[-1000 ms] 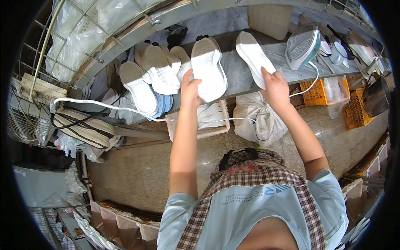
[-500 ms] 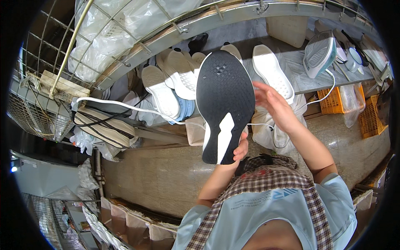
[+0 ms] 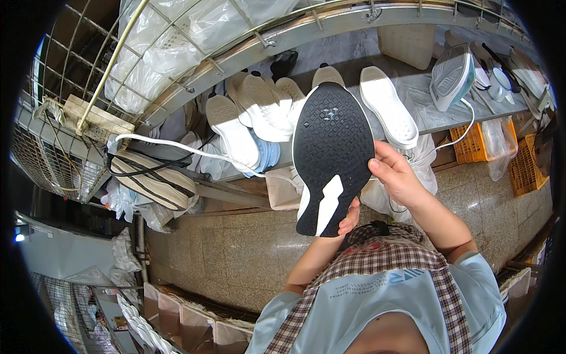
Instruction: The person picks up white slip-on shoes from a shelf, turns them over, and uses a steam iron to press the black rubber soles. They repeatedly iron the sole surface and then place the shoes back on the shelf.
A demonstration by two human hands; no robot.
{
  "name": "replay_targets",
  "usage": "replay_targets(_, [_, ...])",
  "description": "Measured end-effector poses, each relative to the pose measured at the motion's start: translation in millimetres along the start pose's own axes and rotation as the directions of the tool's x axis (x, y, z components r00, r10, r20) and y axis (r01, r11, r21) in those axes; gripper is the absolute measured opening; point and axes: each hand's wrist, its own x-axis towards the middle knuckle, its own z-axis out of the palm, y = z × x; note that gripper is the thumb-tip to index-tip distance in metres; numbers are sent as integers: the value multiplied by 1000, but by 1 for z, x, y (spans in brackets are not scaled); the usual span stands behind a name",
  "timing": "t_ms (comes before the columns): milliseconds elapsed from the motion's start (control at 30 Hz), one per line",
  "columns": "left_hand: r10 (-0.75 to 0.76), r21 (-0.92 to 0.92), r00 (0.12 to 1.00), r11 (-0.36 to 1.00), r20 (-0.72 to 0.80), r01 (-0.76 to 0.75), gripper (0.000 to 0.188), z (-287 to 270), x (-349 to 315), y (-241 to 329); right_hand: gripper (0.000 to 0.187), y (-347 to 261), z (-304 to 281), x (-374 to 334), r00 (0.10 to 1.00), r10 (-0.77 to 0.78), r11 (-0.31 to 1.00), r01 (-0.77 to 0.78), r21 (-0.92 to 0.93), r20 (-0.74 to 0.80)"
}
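A shoe sole is held up in front of me, its black textured tread facing the camera, with a white pointed patch near the heel and a white rim. My left hand grips it at the heel end; most of those fingers are hidden behind the sole. At the right edge of the forefoot, my right hand has its thumb and fingers closed on the rim. Beyond, white soles stand on the bench, among them one sole to the right and another sole to the left.
A clothes iron rests on the grey bench, its white cord hanging over the edge. Orange crates sit below. A white cable runs at left near a wire mesh rack. Light-coloured bins stand at lower left.
The sole has shifted slightly right and down. My right hand, spread beside it earlier, has closed on its right edge. My left hand still holds the heel end.
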Motion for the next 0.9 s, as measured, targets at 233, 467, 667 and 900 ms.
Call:
replay_targets(233, [71,4,995,998,-69,-70,76,0,-5,-7,48,-1,-4,-3,1000,18,1000,-18,-9,26])
replay_targets(467, [216,280,932,951,-290,-133,68,22,12,-18,45,2,-5,-6,1000,20,990,-17,139,-18])
replay_targets(667, [690,766,484,640,-538,-59,67,54,38,0,43,3,-18,-19,997,-33,985,44,169,-68])
replay_targets(900, [625,940,711,298,-323,166,82,74,68,21,43,4,-38,-39,996,-15,997,22,75,-89])
